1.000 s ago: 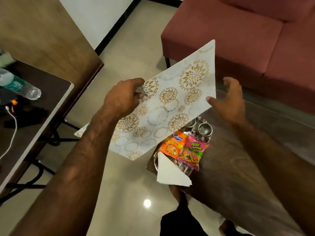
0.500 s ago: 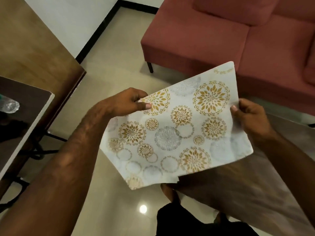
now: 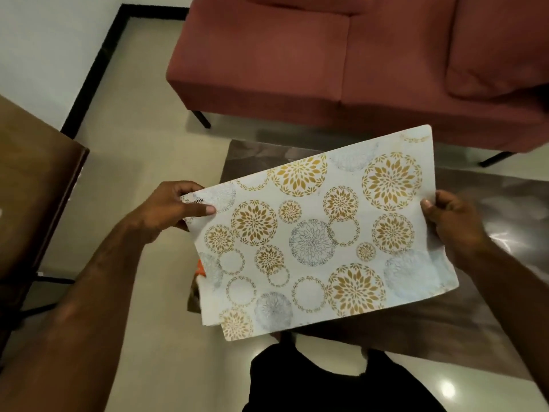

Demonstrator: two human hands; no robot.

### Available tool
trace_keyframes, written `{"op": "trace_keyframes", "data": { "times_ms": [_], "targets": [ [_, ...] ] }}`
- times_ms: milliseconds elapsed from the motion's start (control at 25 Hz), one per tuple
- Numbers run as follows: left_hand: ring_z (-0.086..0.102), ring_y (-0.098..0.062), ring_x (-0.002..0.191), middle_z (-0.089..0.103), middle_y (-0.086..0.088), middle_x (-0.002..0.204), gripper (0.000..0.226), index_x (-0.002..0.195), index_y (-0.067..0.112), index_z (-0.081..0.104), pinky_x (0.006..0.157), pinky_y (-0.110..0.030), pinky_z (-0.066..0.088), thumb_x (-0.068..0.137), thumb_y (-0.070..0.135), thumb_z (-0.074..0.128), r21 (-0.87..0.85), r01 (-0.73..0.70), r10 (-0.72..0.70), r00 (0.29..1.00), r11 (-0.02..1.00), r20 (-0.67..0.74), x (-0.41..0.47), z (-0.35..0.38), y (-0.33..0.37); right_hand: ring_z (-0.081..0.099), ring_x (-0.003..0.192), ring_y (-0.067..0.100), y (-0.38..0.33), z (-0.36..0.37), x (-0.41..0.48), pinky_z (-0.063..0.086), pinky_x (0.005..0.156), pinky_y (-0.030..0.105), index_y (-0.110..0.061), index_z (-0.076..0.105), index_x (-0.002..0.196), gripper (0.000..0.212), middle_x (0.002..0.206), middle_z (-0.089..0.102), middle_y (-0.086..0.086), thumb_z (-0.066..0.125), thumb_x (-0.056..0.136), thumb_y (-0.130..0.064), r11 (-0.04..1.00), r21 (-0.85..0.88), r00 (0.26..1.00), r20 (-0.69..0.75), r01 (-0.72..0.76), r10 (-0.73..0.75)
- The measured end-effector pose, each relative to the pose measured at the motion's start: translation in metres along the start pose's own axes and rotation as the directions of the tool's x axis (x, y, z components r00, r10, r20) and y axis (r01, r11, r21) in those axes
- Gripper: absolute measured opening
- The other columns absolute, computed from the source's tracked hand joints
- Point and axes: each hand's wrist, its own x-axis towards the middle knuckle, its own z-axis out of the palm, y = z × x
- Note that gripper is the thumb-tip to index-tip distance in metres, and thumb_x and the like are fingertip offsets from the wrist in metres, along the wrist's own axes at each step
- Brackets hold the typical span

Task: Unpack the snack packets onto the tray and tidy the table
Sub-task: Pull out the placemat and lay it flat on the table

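I hold a white paper bag (image 3: 320, 233) printed with gold and grey flower circles, flat and nearly level above the dark brown table (image 3: 490, 209). My left hand (image 3: 169, 212) pinches its left edge, thumb on top. My right hand (image 3: 454, 227) grips its right edge. The bag hides the tray and most of the snack packets; only a sliver of an orange packet (image 3: 201, 269) shows under the bag's left edge.
A red sofa (image 3: 356, 60) stands behind the table on black legs. A brown wooden cabinet (image 3: 32, 185) is at the left. Glossy beige floor tiles (image 3: 142, 138) lie between them. My dark-clothed legs (image 3: 312, 382) show below the bag.
My right hand has taken hold of the bag's right edge. The bag has come down from a tilt to nearly flat over the tray, covering the packets and steel cups.
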Motion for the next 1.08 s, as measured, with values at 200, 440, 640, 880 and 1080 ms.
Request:
{"op": "trace_keyframes", "data": {
  "times_ms": [200, 440, 640, 880, 1080],
  "targets": [
    [0.077, -0.025, 0.083, 0.078, -0.006, 0.109, 0.036, 0.115, 0.019, 0.071, 0.062, -0.037, 0.061, 0.081, 0.012, 0.079, -0.309, 0.042, -0.096, 0.982, 0.95, -0.16, 0.023, 0.126, 0.033, 0.076, 0.091, 0.018, 0.042, -0.089, 0.047, 0.062, 0.08, 0.041, -0.029, 0.073, 0.098, 0.021, 0.102, 0.079, -0.003, 0.056, 0.104, -0.018, 0.998, 0.049, 0.996, -0.078, -0.037, 0.041],
    [0.076, -0.021, 0.088, 0.077, -0.006, 0.111, 0.032, 0.114, 0.015, 0.072, 0.072, -0.039, 0.062, 0.088, -0.002, 0.065, -0.332, 0.177, -0.24, 0.957, 0.926, -0.161, 0.041, 0.28, 0.064, 0.073, 0.098, 0.025, 0.091, -0.199, 0.097, 0.06, 0.084, 0.043, -0.028, 0.07, 0.103, 0.018, 0.112, 0.076, 0.003, 0.054, 0.104, -0.02, 0.993, 0.051, 0.99, -0.086, -0.106, 0.11],
    [0.072, -0.037, 0.102, 0.075, -0.016, 0.114, 0.038, 0.12, 0.0, 0.065, 0.082, -0.044, 0.06, 0.085, -0.013, 0.059, -0.247, 0.202, -0.239, 0.963, 0.948, -0.128, 0.085, 0.377, 0.075, 0.069, 0.09, 0.018, 0.16, -0.269, 0.133, 0.055, 0.072, 0.031, -0.027, 0.067, 0.108, 0.017, 0.11, 0.073, 0.0, 0.051, 0.106, -0.024, 0.97, 0.005, 0.958, -0.156, -0.243, 0.241],
    [0.07, -0.038, 0.107, 0.071, -0.018, 0.121, 0.045, 0.124, -0.001, 0.06, 0.096, -0.054, 0.056, 0.081, -0.006, 0.071, -0.15, 0.236, -0.26, 0.952, 0.96, -0.161, 0.188, 0.463, 0.065, 0.059, 0.079, 0.008, 0.239, -0.307, 0.195, 0.041, 0.06, 0.022, -0.014, 0.066, 0.127, 0.028, 0.108, 0.065, -0.001, 0.049, 0.107, -0.023, 0.94, 0.002, 0.903, -0.279, -0.34, 0.327],
    [0.069, -0.03, 0.107, 0.068, -0.015, 0.123, 0.048, 0.128, 0.002, 0.057, 0.086, -0.042, 0.06, 0.083, -0.002, 0.074, -0.013, 0.264, -0.259, 0.934, 0.965, -0.245, 0.259, 0.492, 0.053, 0.062, 0.095, 0.022, 0.263, -0.297, 0.258, 0.044, 0.064, 0.022, -0.015, 0.065, 0.13, 0.03, 0.116, 0.066, 0.001, 0.051, 0.106, -0.025, 0.947, -0.005, 0.909, -0.28, -0.322, 0.308]
  ]
}}
